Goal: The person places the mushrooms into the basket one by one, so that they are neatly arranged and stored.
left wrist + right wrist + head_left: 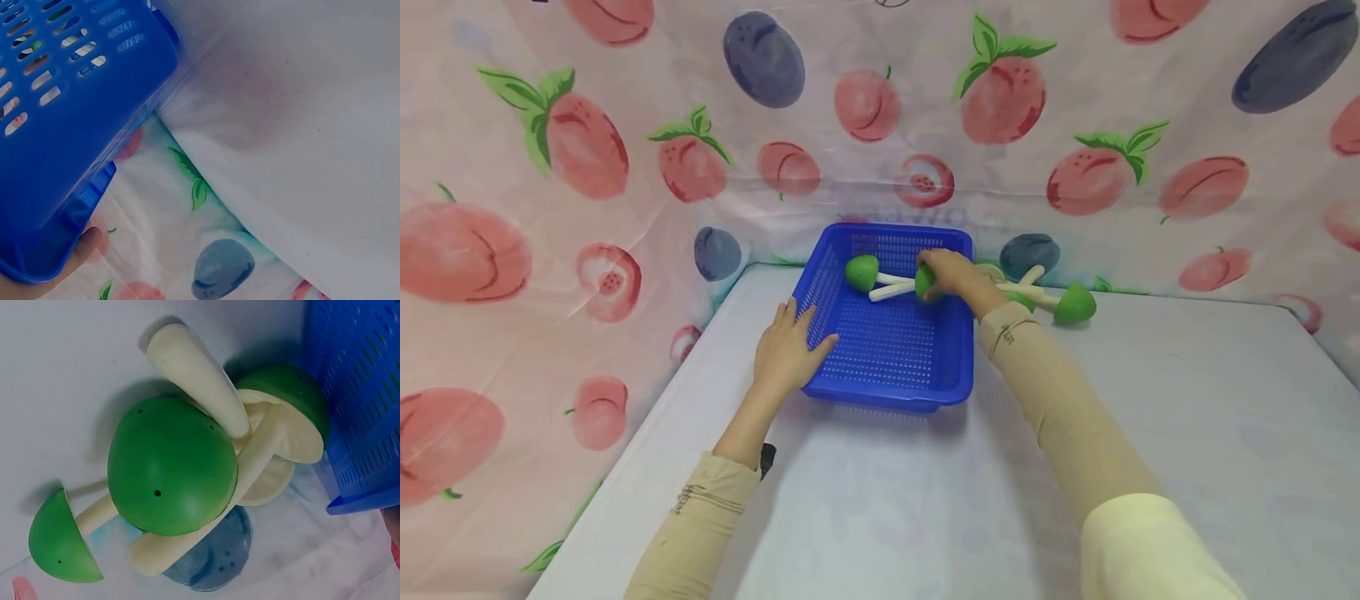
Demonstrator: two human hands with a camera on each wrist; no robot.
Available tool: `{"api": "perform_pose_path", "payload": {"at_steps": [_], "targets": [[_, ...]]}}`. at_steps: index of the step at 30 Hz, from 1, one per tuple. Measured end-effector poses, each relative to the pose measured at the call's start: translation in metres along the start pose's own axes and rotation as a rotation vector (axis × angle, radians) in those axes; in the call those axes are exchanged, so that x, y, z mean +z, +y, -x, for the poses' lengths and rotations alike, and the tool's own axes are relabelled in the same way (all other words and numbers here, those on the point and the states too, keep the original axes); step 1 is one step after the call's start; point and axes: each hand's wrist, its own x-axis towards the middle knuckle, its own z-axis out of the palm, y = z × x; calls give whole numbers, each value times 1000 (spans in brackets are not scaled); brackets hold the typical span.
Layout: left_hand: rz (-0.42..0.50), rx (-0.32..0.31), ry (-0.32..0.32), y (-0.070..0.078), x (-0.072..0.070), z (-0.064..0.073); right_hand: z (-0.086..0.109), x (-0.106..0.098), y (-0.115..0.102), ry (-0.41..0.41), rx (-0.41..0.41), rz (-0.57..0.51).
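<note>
A blue plastic basket [880,396] with slotted walls stands at the back of the table. My left hand [786,354] rests at its left rim with fingers spread and fairly straight; one fingertip [87,242] shows beside the rim in the left wrist view. Reaching over the basket's right side, my right hand [951,273] grips the green cap of a toy mushroom [891,291], its pale stem pointing left. Another green-capped mushroom [861,272] lies in the back left of the basket, its stem close to the gripped one.
Several more toy mushrooms [172,465] lie heaped just outside the basket's right wall, stems crossing. One mushroom [1075,305] lies at the right end of the heap. A fruit-print cloth [865,175] hangs behind the white table [1150,433] and along its left side.
</note>
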Motion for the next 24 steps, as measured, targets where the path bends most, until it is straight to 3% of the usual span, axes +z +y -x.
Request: {"api": "perform_pose_path", "payload": {"at_steps": [6,13,24], "targets": [[8,-7,13,1,0,1,-5,5,5,20,-11,5],[15,1,11,3,2,0,-4,14,11,70,-25,82],[7,-4,3,3,-2,1,-5,18,8,115,7,70]]}}
